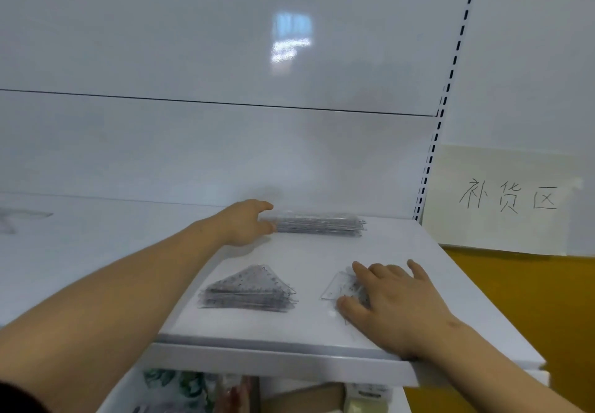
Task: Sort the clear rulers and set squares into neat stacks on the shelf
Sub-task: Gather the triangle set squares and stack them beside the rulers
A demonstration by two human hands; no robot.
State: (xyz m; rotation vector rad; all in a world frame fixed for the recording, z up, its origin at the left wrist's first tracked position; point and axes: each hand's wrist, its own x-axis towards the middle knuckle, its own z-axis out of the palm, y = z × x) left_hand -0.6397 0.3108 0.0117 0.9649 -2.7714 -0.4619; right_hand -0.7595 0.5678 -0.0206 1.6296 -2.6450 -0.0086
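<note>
A stack of clear rulers lies along the back of the white shelf. My left hand is at the stack's left end, thumb and fingers on either side of it. A neat pile of clear triangular set squares sits at the shelf's front left. My right hand lies flat, fingers spread, on top of a second, smaller pile of set squares at the front right, hiding most of it.
A white back panel rises behind the shelf, with a slotted upright at its right. A paper sign with handwriting hangs to the right, above a yellow surface. Packaged goods show below the shelf.
</note>
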